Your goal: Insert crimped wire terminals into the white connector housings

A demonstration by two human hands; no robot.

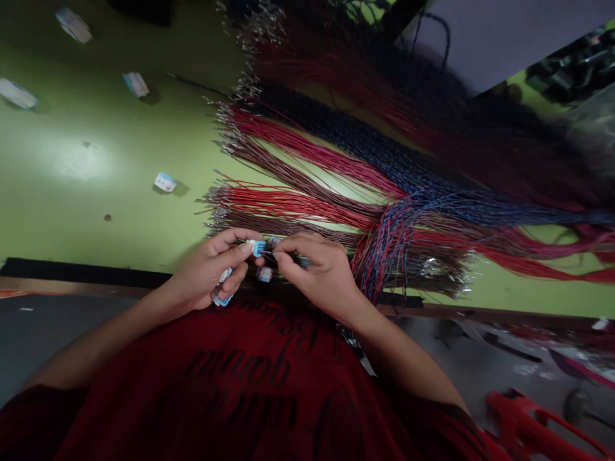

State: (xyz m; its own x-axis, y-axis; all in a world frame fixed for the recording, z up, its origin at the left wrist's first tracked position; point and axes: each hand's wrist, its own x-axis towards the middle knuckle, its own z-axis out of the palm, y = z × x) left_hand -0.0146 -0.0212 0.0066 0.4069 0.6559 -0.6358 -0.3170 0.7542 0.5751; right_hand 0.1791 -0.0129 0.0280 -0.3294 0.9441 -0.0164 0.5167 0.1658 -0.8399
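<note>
My left hand (216,269) pinches a small blue and white connector housing (258,248) between thumb and forefinger. More blue and white housings (223,298) sit under its curled fingers. Close by on the right, my right hand (319,266) is closed in a pinch at the housing's face, with a thin wire end (269,251) at its fingertips. Another white housing (264,274) shows just below, between the hands. Behind them lie bundles of red wires (298,203) and brown wires (307,173) with metal terminals at their left ends.
Dark blue twisted wires (365,147) run across the green table (86,192) and bend over its front edge at the right of my hands. Several loose housings, one a white block (165,182), lie on the left. A red plastic chair (533,422) stands at lower right.
</note>
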